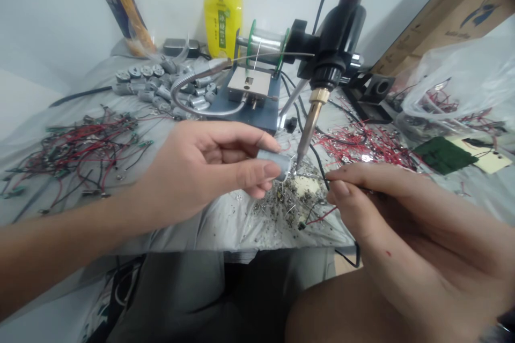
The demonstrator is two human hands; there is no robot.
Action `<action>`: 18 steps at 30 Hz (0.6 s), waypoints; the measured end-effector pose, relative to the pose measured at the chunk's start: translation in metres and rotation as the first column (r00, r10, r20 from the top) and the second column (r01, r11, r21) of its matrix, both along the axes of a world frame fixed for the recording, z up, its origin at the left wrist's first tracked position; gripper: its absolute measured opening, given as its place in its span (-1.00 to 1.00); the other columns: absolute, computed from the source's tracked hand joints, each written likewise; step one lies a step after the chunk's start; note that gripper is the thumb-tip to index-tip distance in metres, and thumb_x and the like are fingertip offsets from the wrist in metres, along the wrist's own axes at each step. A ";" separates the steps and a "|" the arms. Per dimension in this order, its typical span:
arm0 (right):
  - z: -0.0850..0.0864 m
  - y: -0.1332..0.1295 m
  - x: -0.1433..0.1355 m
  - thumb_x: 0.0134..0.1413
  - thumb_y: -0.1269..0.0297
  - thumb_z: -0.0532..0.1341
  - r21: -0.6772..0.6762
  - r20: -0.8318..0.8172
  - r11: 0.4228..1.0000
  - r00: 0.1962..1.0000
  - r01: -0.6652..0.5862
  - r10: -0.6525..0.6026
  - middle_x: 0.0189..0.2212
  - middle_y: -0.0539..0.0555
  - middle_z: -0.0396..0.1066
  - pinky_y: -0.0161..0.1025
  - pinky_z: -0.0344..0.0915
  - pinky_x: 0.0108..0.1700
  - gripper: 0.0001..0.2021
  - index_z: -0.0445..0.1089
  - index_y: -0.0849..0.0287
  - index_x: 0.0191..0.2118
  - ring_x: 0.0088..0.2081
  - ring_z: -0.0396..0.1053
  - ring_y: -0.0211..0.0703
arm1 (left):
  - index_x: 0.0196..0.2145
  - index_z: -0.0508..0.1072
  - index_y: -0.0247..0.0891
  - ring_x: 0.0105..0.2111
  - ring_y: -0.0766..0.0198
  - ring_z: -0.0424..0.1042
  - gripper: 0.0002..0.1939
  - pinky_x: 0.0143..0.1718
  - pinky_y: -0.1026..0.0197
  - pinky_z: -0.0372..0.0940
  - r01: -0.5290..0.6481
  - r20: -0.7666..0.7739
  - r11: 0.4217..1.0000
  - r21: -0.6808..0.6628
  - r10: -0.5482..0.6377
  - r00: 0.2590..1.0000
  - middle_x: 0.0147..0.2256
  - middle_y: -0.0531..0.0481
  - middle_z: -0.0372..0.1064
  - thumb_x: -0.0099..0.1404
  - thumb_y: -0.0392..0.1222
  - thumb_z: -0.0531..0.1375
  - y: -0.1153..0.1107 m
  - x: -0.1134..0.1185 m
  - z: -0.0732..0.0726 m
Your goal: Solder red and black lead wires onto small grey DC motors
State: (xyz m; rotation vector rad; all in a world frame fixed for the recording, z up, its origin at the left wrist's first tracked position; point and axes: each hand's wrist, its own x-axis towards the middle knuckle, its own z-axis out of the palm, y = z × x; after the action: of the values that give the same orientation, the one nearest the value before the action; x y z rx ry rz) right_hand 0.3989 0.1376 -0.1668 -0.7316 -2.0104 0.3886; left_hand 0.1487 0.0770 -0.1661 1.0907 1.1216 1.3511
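Note:
My left hand (225, 163) is closed on a small grey cylindrical motor (273, 162), held between thumb and fingers. The motor's terminal end faces right, close by the tip of a soldering iron (308, 131) clamped tip-down on a stand. Whether tip and terminal touch, I cannot tell. My right hand (386, 214) pinches a thin dark wire (316, 176) between thumb and forefinger, its far end reaching toward the motor. Below the right fingertips a red wire (324, 216) leads to a tiny green circuit board (301, 225). Solder crumbs (277, 206) litter the table beneath.
Behind the hands stands a solder feeder (249, 83) with a solder spool (267, 43) and a curved metal tube. Many grey motors (156, 86) are piled back left. Wired boards (88, 144) lie left, red wires (362, 144) right. A yellow bottle (222, 16) stands at the back.

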 end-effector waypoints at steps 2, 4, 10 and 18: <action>0.001 0.000 -0.002 0.38 0.45 0.41 -0.010 -0.010 0.999 0.999 -0.037 0.037 -0.24 -0.05 0.64 -0.24 0.47 -0.35 -0.85 0.67 0.00 -0.13 -0.33 0.54 -0.25 | -0.06 0.78 -0.14 -0.39 0.29 0.73 -0.80 -0.26 0.45 0.66 0.011 0.000 1.000 0.004 -0.011 1.000 -0.36 0.05 0.71 0.38 -0.25 0.58 -0.001 -0.001 -0.001; 0.003 0.000 -0.003 0.38 0.50 0.39 -0.021 -0.019 0.997 0.997 -0.078 0.078 -0.27 -0.06 0.63 -0.26 0.47 -0.36 -0.81 0.65 0.01 -0.14 -0.35 0.52 -0.28 | -0.05 0.79 -0.10 -0.37 0.29 0.73 -0.77 -0.23 0.45 0.66 0.024 0.005 1.000 0.016 -0.024 1.000 -0.34 0.06 0.72 0.37 -0.29 0.57 -0.001 -0.003 -0.002; 0.006 0.005 -0.005 0.38 0.50 0.38 -0.043 -0.026 0.992 0.993 -0.116 0.115 -0.35 -0.10 0.58 -0.34 0.41 -0.42 -0.83 0.60 0.04 -0.17 -0.43 0.45 -0.36 | -0.05 0.80 -0.07 -0.38 0.31 0.72 -0.79 -0.25 0.46 0.64 0.010 -0.013 1.000 0.027 -0.010 1.000 -0.36 0.07 0.71 0.38 -0.27 0.57 -0.001 -0.003 -0.004; 0.003 0.006 -0.004 0.40 0.50 0.38 0.005 -0.012 0.997 0.997 -0.077 0.077 -0.32 -0.09 0.58 -0.34 0.41 -0.36 -0.83 0.63 0.04 -0.17 -0.37 0.44 -0.37 | -0.10 0.81 -0.08 -0.40 0.35 0.69 -0.81 -0.24 0.47 0.64 0.004 -0.007 1.000 0.025 -0.004 1.000 -0.37 0.08 0.69 0.35 -0.22 0.61 0.001 -0.002 -0.004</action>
State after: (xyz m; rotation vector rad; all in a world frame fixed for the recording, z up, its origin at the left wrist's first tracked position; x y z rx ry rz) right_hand 0.3951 0.1432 -0.1635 -0.6483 -2.0316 0.4322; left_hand 0.1470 0.0777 -0.1702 1.1156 1.1103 1.3623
